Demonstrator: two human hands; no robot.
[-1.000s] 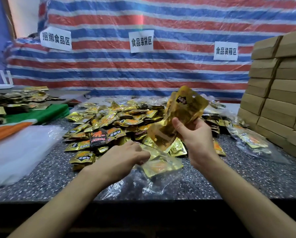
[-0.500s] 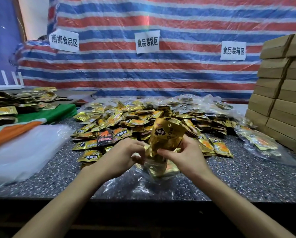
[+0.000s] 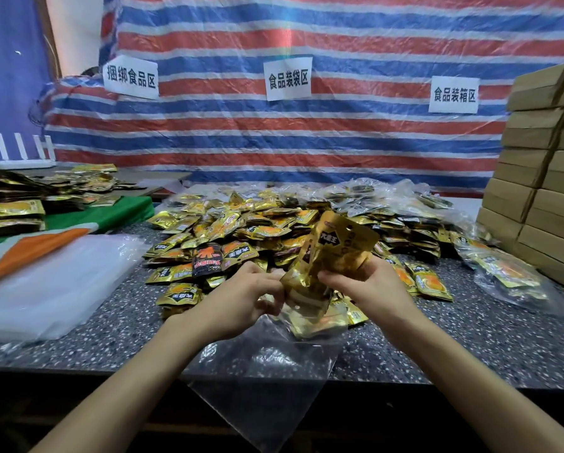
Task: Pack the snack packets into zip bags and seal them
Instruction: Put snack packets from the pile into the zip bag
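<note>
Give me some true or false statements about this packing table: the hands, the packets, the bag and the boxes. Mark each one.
1. The right hand grips gold snack packets. True.
2. The cardboard boxes are stacked on the left. False: they stand on the right.
3. A clear zip bag hangs over the near edge of the table. True.
4. The striped tarp carries two paper signs. False: it carries three signs.
5. The left hand lies flat on the table. False: it is raised, its fingers curled at the bag's mouth.

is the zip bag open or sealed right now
Open: gold packets gripped by the right hand sit partway inside the zip bag.
</note>
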